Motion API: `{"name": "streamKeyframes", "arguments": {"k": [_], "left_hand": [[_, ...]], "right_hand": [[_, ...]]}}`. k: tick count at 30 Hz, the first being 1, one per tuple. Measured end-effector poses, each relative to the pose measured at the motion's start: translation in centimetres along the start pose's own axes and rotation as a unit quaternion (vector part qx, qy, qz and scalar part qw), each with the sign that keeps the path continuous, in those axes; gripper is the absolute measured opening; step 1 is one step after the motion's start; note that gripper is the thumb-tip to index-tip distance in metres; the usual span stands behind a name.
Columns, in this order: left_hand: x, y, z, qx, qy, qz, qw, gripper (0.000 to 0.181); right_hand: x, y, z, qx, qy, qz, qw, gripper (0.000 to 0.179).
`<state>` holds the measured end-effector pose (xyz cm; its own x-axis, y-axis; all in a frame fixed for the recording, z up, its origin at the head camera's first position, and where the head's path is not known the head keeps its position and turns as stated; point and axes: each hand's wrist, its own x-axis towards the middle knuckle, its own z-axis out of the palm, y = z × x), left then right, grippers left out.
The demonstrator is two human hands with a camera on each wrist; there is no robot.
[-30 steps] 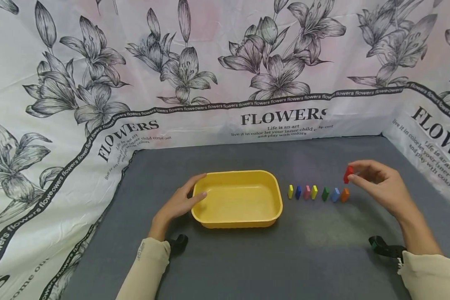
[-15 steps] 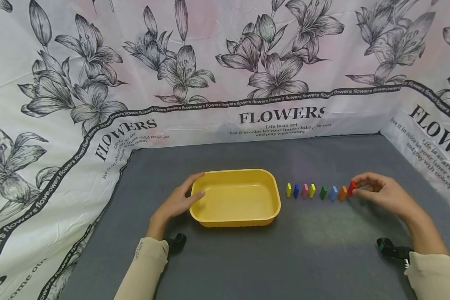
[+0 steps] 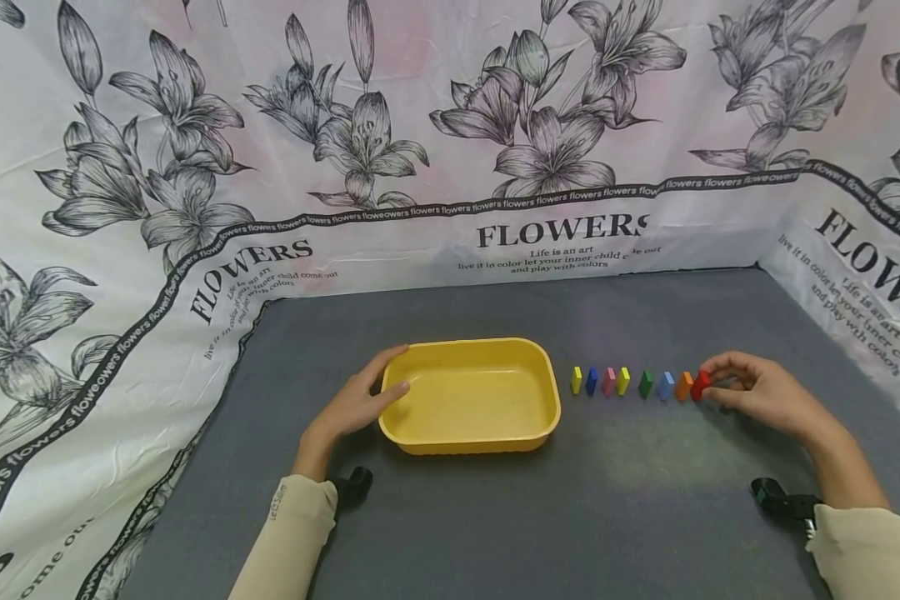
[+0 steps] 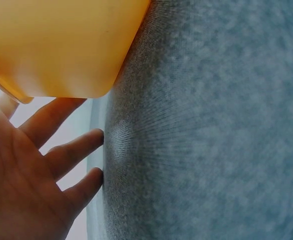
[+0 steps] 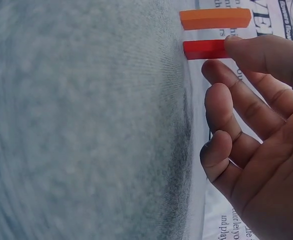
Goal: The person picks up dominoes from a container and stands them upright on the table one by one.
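Note:
My right hand pinches a red domino block between thumb and fingers at the right end of a row. The block stands upright on the grey table, close beside an orange domino block. In the right wrist view, the thumb is at the top of the red block, and the other fingers are bent below it. My left hand holds the left end of a yellow tray, its thumb over the rim and fingers along the outside. In the left wrist view, two fingertips reach the table surface.
Several upright domino blocks run leftward from the orange one: light blue, green, yellow, pink, dark blue and another yellow near the tray. A flower-printed cloth rises behind the grey table.
My right hand has lowered the red domino block from above the row to its right end, beside the orange one. The left hand stays on the tray.

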<state>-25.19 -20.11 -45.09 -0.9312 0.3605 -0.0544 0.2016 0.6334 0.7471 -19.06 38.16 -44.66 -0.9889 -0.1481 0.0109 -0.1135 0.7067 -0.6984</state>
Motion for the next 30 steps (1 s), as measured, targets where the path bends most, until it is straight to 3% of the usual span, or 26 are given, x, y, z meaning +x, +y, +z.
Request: {"name": "streamKeyframes", "arguments": {"k": [12,18,23,30], "left_hand": [[0.0,0.0,0.0,-0.002,0.000,0.005,1.0000,0.063],[0.0,-0.1,-0.1,-0.003,-0.002,0.008,1.0000,0.064],[0.0,-0.2,-0.2,-0.004,-0.001,0.017,0.9999,0.064],[0.0,-0.2,-0.1,0.000,-0.001,0.020,0.9998,0.064]], "right_hand": [[-0.3,0.0,0.0,-0.010,0.015,-0.007,0.9998,0.039],[-0.7,-0.5,-0.9,-0.005,0.043,-0.045,0.9981,0.040],[-0.7,-1.7,-1.6,0.002,0.086,-0.071,0.9937,0.042],[-0.8,-4.5,-2.0,0.003,0.117,-0.064,0.9911,0.045]]}}
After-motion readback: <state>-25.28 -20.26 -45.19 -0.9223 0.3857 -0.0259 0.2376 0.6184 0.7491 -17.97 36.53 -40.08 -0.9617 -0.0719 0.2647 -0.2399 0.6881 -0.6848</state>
